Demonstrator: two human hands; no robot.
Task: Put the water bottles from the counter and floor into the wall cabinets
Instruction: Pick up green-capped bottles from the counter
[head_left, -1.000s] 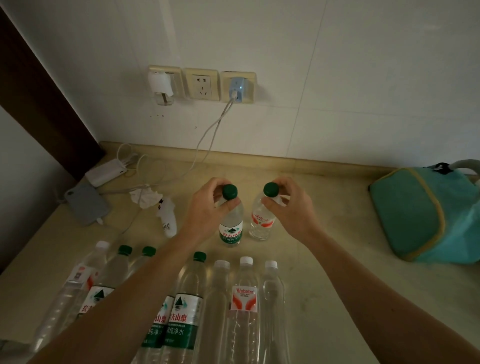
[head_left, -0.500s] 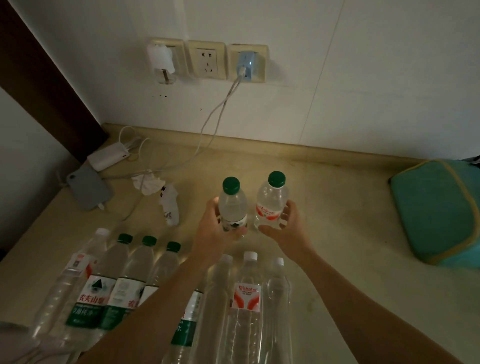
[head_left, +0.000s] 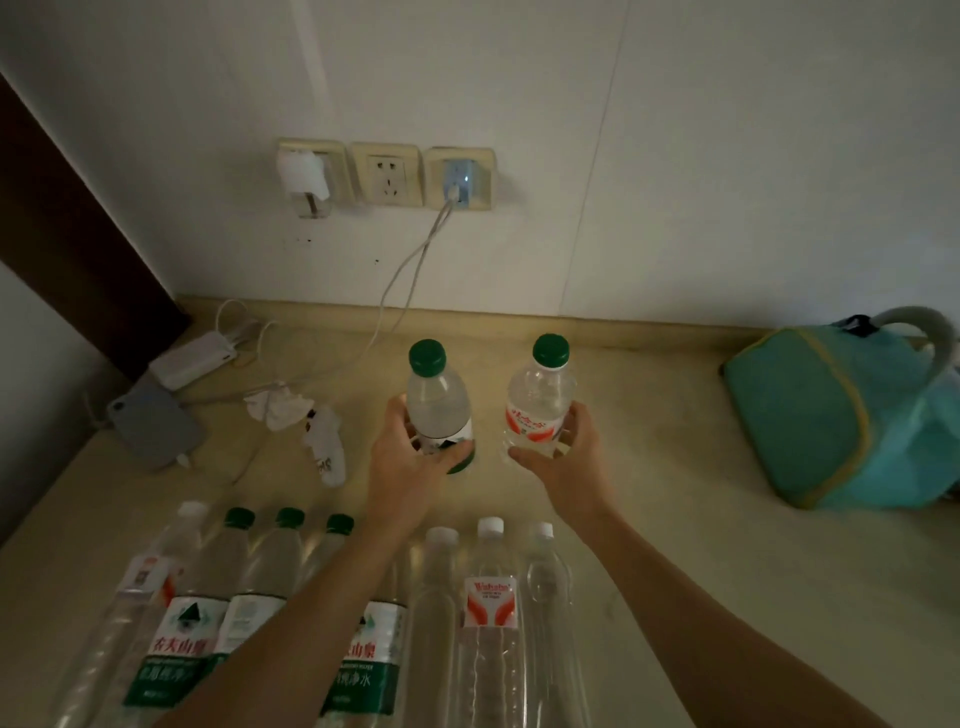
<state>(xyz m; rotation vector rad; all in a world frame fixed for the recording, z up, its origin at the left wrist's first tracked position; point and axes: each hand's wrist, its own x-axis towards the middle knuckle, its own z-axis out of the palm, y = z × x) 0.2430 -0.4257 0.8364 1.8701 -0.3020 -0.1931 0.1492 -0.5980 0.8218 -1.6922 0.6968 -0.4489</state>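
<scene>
My left hand (head_left: 410, 467) grips the lower body of a small green-capped bottle with a green label (head_left: 438, 402). My right hand (head_left: 563, 460) grips a small green-capped bottle with a red label (head_left: 540, 395). Both bottles are upright, side by side above the beige counter (head_left: 675, 545). A row of several taller bottles stands along the near edge: green-capped ones (head_left: 265, 582) to the left, white-capped ones (head_left: 488, 603) in the middle. My forearms cross over part of that row. No cabinet is in view.
A teal bag (head_left: 841, 410) sits at the right of the counter. At the left lie a phone (head_left: 153, 423), a white power bank (head_left: 192, 358), crumpled tissue (head_left: 278, 408) and a small white tube (head_left: 327, 452). A cable (head_left: 400, 291) hangs from the wall sockets (head_left: 384, 174).
My hands slid from the caps down to the bodies of the two small bottles. Both bottles now sit higher in view and the camera has tilted up a little.
</scene>
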